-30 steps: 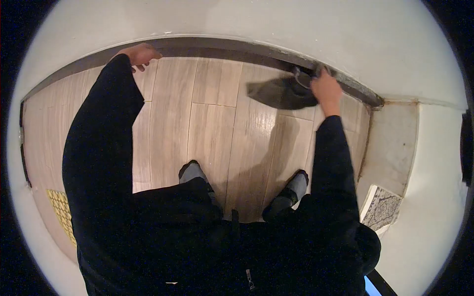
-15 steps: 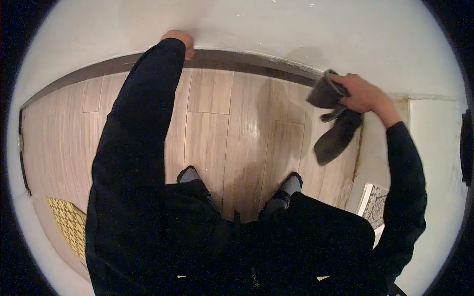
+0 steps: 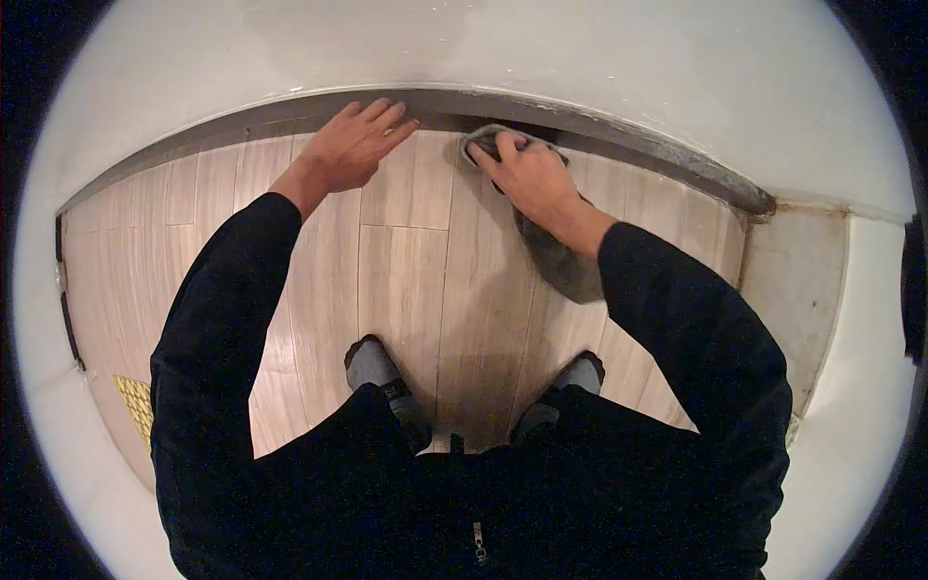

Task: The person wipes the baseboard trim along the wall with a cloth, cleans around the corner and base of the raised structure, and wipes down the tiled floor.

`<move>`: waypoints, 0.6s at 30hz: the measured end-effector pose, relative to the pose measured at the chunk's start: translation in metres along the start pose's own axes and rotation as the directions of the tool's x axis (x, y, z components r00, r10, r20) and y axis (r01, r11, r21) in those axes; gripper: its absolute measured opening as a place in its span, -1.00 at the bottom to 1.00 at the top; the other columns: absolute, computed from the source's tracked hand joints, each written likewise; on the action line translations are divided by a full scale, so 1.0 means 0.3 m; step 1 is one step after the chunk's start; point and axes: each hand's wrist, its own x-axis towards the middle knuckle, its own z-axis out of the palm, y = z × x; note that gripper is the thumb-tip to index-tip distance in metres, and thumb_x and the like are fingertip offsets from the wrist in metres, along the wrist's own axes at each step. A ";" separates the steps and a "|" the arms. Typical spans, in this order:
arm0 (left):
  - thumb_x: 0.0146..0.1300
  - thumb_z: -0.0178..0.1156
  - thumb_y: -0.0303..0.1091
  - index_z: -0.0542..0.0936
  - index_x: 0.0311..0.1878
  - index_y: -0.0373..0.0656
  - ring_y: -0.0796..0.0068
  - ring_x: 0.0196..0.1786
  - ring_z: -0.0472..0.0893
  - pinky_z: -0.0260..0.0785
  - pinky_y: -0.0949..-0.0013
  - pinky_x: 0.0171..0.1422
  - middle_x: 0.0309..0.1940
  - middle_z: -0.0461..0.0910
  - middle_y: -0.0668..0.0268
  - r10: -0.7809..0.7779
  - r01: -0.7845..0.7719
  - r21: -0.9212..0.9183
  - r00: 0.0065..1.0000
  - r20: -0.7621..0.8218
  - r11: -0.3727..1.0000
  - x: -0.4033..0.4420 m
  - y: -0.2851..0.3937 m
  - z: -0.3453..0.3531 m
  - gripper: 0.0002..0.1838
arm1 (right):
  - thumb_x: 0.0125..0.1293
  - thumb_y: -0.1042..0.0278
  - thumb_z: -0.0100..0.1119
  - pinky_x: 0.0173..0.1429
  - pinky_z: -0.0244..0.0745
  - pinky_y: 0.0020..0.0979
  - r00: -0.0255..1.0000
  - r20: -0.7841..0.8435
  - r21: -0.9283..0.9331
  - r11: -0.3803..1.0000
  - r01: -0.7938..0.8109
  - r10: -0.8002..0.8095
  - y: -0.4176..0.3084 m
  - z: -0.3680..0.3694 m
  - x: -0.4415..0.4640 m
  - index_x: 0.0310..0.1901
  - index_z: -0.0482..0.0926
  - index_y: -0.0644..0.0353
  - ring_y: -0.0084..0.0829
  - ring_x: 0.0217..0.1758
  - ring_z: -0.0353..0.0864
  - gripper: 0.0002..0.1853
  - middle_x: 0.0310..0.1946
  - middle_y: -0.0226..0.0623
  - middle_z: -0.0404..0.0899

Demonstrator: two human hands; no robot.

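My left hand [image 3: 350,153] is open, its fingers spread and lying against the dark grey baseboard [image 3: 290,108]. To its right, my right hand [image 3: 537,184] grips a dark grey cloth [image 3: 563,266], pressing a bunched part of it at the foot of the baseboard. The rest of the cloth trails down under my wrist and forearm onto the floor. My thumb and some fingers show on the bunched part; what lies beneath the palm is hidden.
A pale wall [image 3: 541,48] rises beyond the baseboard. Wood-look planks [image 3: 401,271] cover the floor, where my two feet [image 3: 372,363] stand apart. A stained pale ledge [image 3: 797,261] is at the right, and a yellow patterned mat [image 3: 134,401] at the left.
My right hand has brought the cloth leftward from the right side to the middle of the baseboard. My left hand has come down from the wall and spread its fingers.
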 end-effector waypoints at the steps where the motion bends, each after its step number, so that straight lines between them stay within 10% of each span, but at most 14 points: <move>1: 0.14 0.20 -0.48 0.35 0.44 -0.09 0.08 0.45 0.33 0.25 0.04 0.46 0.42 0.34 0.08 -0.021 0.021 -0.014 1.000 0.012 1.000 -0.006 -0.008 0.003 -0.29 | 0.37 0.33 0.05 -0.33 0.63 -0.36 1.000 0.026 0.007 1.000 0.003 -0.003 0.005 0.011 0.037 0.42 0.38 -0.16 -0.31 -0.39 0.67 -0.43 -0.12 -0.06 0.49; 15: 0.05 0.23 -0.50 0.53 0.21 -0.17 0.08 0.33 0.38 0.38 0.10 0.31 0.26 0.40 0.05 -0.051 0.049 -0.032 0.997 -0.063 0.998 0.034 0.031 0.021 -0.45 | 0.30 0.32 0.04 -0.21 0.65 -0.10 0.901 0.370 0.124 0.949 -0.290 0.227 0.315 0.168 -0.282 0.43 0.35 -0.34 -0.11 -0.23 0.73 -0.37 -0.33 -0.07 0.69; 18: 0.01 0.22 -0.54 0.55 0.14 -0.20 0.05 0.31 0.39 0.38 0.08 0.31 0.24 0.40 0.02 -0.051 0.041 -0.079 0.991 -0.127 0.996 0.023 0.043 0.015 -0.48 | 0.30 0.30 0.07 -0.10 0.62 0.03 0.765 0.481 0.080 0.847 -0.525 0.428 0.423 0.160 -0.448 0.42 0.32 -0.12 0.06 -0.17 0.72 -0.39 -0.27 0.05 0.70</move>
